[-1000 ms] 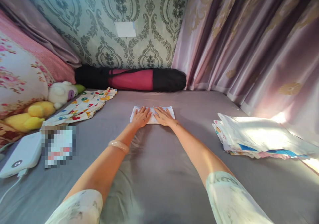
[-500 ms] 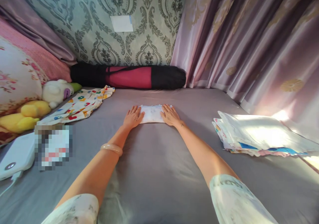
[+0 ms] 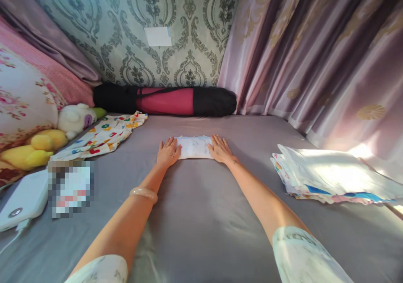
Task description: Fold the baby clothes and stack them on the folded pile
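A small white folded cloth [image 3: 194, 148] with faint bluish marks lies flat on the grey bed sheet [image 3: 201, 216], in the middle of the view. My left hand [image 3: 169, 152] rests palm down at its left end, fingers stretched out and thumb on the cloth's edge. At the right end, my right hand [image 3: 220, 149] lies palm down too, its fingers extended and the thumb touching the fabric. Neither hand grips the cloth. What kind of cloth it is, I cannot tell.
To the right lies a stack of folded clothes [image 3: 333, 171]. A colourful patterned garment [image 3: 103, 136] is spread at the left, beside plush toys [image 3: 40, 146]. A white power bank [image 3: 27, 199] with a cable sits nearer. A black-and-red rolled bag [image 3: 166, 101] lies along the wall.
My right hand has slid slightly to the right, so more of the cloth shows between my hands. The whole view has shifted a little. Both hands stay flat.
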The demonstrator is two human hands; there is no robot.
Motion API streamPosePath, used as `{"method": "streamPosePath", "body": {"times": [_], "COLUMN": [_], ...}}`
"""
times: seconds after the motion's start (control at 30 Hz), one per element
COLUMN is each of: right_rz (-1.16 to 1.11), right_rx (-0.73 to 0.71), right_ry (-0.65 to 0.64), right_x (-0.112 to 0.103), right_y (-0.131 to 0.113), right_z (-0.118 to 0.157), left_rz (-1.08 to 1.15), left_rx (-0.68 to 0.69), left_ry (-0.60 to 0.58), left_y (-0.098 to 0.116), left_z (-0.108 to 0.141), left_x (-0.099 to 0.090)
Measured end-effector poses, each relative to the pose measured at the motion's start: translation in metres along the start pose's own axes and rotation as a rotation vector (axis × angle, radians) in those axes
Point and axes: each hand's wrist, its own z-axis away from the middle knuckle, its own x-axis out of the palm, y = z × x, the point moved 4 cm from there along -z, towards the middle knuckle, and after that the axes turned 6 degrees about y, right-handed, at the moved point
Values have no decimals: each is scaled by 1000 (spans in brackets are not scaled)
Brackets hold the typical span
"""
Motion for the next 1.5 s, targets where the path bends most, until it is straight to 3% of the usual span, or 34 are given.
{"method": "streamPosePath", "body": {"times": [0.2,0.33,0.43,0.57,0.7,0.93,1.1,1.27,1.5], "right_rz": [6,55,86,31,0,-33,-73,-113,-104], "right_rx": [6,-15,-88,-152,-144,-125,-125,-199,-180], "right_ry": [-37,-40,43,-28,-71,-104,-11,79,120], "right_x": [4,-6,-14,-5,4,0,-7,5,18], "right_y": [4,-3,-18,-32,-32,-31,-62,-101,-102], "right_z": [-4,-4,-3,-4,-5,-8,-16,-19,-16], "left_rz": [-5,100,140,134,155,236,268,282,376], "left_rx": [-16,-26,73,190,107,58,-3,-57,-159], "left_ry": [-46,72,202,176,108,131,226,219,193], "left_y": [-1,0,5,11,7,4,-1,-4,-11], "left_z": [-1,1,6,9,7,5,3,1,-3], "left_x": [2,-4,-11,-11,-8,-8,-8,-8,-7]}}
